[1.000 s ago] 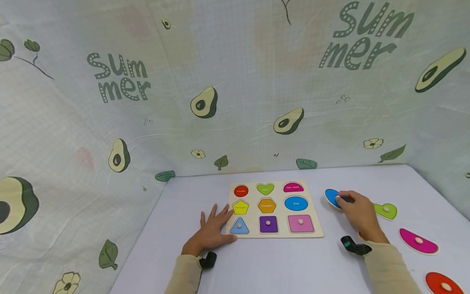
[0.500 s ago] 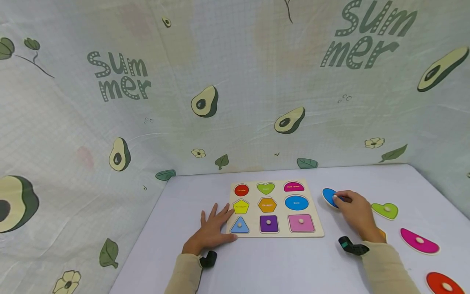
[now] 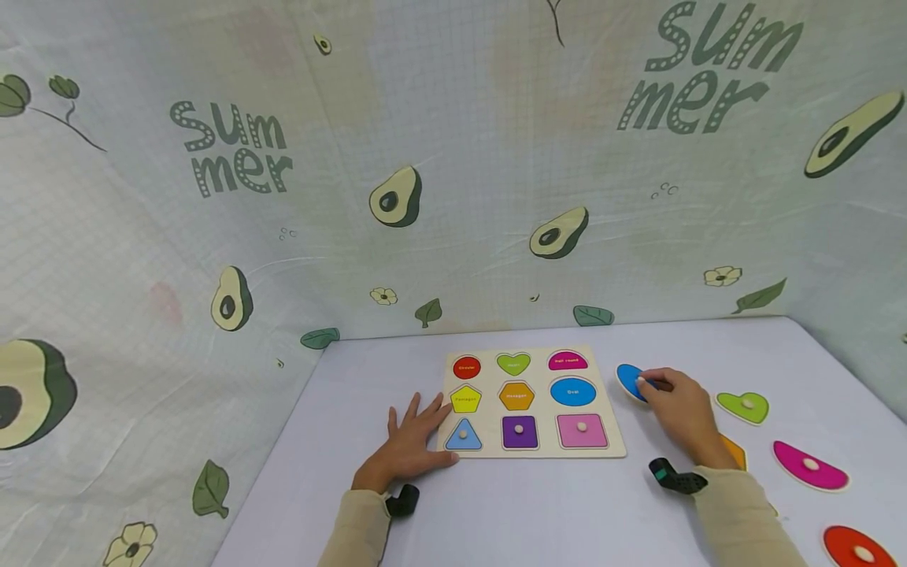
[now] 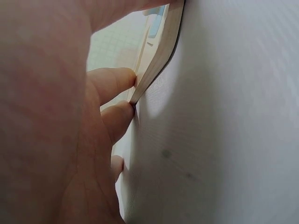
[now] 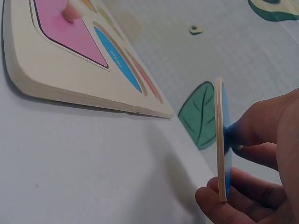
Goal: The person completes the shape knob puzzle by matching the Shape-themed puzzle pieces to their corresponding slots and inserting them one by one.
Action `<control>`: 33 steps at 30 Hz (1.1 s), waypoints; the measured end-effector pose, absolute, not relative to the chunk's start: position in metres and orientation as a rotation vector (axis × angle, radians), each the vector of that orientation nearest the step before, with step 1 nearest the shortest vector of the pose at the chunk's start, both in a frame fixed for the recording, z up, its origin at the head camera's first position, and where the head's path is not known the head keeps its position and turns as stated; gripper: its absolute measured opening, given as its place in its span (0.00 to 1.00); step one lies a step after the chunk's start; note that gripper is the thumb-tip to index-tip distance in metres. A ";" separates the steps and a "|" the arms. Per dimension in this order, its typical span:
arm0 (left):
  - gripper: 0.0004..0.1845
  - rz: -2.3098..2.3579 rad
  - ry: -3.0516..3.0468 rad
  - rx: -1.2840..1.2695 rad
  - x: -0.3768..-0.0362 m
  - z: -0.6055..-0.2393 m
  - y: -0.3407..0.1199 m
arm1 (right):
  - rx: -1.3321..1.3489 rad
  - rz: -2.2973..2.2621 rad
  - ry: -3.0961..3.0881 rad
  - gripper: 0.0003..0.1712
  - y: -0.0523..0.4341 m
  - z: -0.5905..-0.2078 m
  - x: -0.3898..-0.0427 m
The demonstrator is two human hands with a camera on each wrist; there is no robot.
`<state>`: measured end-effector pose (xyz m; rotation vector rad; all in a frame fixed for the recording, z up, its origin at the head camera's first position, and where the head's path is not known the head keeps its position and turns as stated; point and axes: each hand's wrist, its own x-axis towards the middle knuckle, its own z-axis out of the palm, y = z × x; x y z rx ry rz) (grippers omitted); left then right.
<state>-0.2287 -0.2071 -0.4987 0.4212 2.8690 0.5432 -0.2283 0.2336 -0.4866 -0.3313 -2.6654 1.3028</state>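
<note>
A wooden shape board point(image 3: 615, 441) lies mid-table, with triangle, purple square and pink square pieces set in its front row. My right hand point(image 3: 676, 405) pinches the knob of a blue oval piece point(image 3: 627, 379) just right of the board. In the right wrist view the blue oval piece point(image 5: 219, 140) is lifted and tilted on edge, near the shape board point(image 5: 60, 88). My left hand point(image 3: 411, 441) rests flat on the table with straight fingers against the board's left edge; the left wrist view shows fingertips point(image 4: 114, 84) touching the shape board's corner point(image 4: 156, 60).
Loose pieces lie right of the board: a green heart point(image 3: 742, 406), an orange piece point(image 3: 733, 451) partly behind my wrist, a magenta half-round point(image 3: 809, 465), a red circle point(image 3: 860, 547). Avocado-print cloth walls point(image 3: 425, 197) close in the white table point(image 3: 538, 512) at back and sides.
My right hand has carried the blue oval a little to the left, toward the board. The left hand has stayed in place.
</note>
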 end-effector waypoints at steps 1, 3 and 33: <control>0.50 0.543 2.870 0.423 -0.229 -0.498 -0.207 | -0.329 1.302 -2.662 0.26 0.233 -0.487 -0.228; 0.50 0.540 2.871 0.422 -0.228 -0.498 -0.207 | -0.320 1.298 -2.656 0.26 0.233 -0.487 -0.228; 0.49 0.543 2.871 0.418 -0.228 -0.499 -0.208 | -0.184 1.227 -2.640 0.23 0.211 -0.484 -0.225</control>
